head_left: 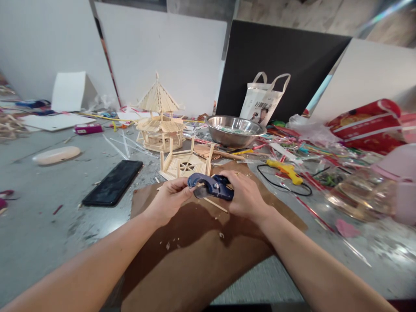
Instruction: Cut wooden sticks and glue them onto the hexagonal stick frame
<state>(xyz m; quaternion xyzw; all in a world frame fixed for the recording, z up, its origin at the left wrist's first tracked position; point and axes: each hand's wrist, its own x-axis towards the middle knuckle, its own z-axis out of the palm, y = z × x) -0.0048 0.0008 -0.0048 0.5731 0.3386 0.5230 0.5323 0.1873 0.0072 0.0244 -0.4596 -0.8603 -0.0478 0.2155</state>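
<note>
My right hand (245, 195) is closed around the handle of a blue pipe cutter (208, 184), which has a curved jaw and a metal blade. At the tip of that jaw, my left hand (170, 197) pinches a thin wooden stick (199, 186), mostly hidden by the fingers. The stick seems to lie between jaw and blade. Below the cutter, another thin stick (217, 205) rests on the brown sheet (195, 264) among small chips. Just beyond my hands stands a low wooden stick frame (186, 164) with upright posts. Behind it is a stick-built pavilion model (160, 125) with a pointed roof.
A black phone (112, 183) and white oval case (56, 155) lie left. At the back are a metal bowl (235, 132) and white bag (262, 102). A yellow glue gun (286, 171), its cable, scattered strips and a pink-lidded clear jug (360, 195) crowd the right.
</note>
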